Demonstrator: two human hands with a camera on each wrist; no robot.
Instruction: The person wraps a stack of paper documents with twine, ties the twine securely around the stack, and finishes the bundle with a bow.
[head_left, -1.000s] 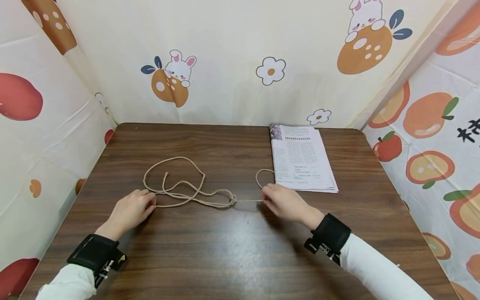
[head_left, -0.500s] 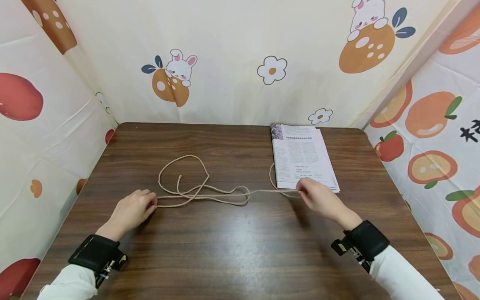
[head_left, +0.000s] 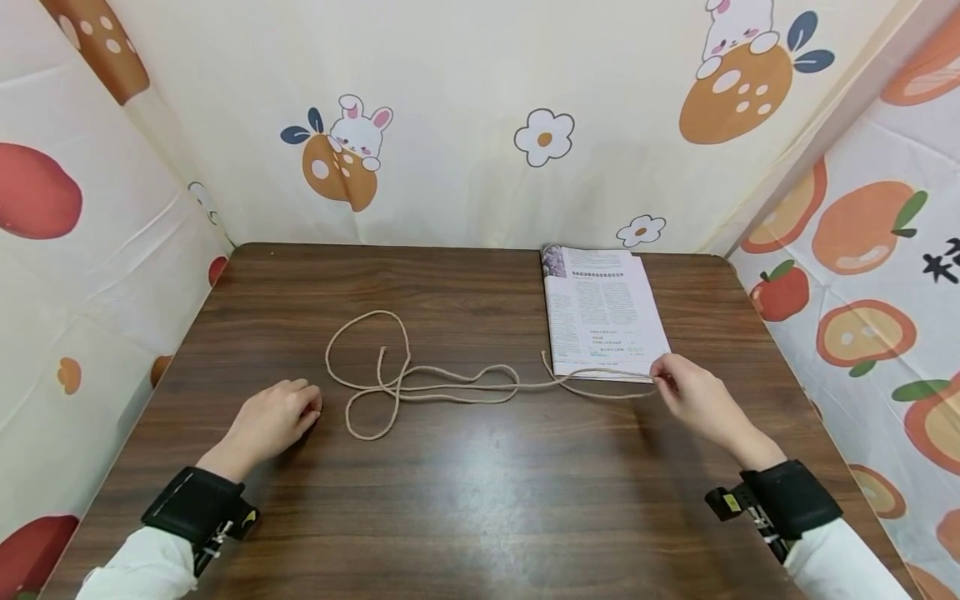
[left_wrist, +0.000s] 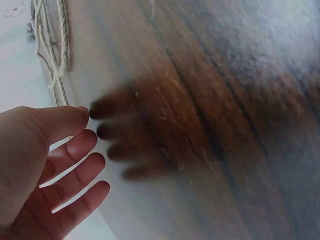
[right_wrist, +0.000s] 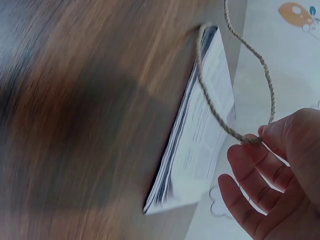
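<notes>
A thin tan rope [head_left: 442, 383] lies in loose loops on the brown wooden table [head_left: 480, 500], stretched toward the right. My right hand [head_left: 686, 392] pinches the rope's right part beside the near edge of the magazine [head_left: 600, 312]. In the right wrist view the rope [right_wrist: 220, 117] is caught between thumb and forefinger of the right hand [right_wrist: 270, 165]. My left hand [head_left: 273, 417] rests on the table left of the loops with relaxed fingers and holds nothing. In the left wrist view the left hand [left_wrist: 55, 160] has straight fingers, and the rope [left_wrist: 50, 50] lies beyond them.
Cloth walls [head_left: 465, 125] printed with fruit and rabbits close the table in at the back and on both sides. The magazine lies at the back right. Bare wood stretches along the near side of the table.
My right hand has pulled the rope to the right, up to the magazine's near edge. My left hand has let go of the rope, and the loops have slid right, away from it.
</notes>
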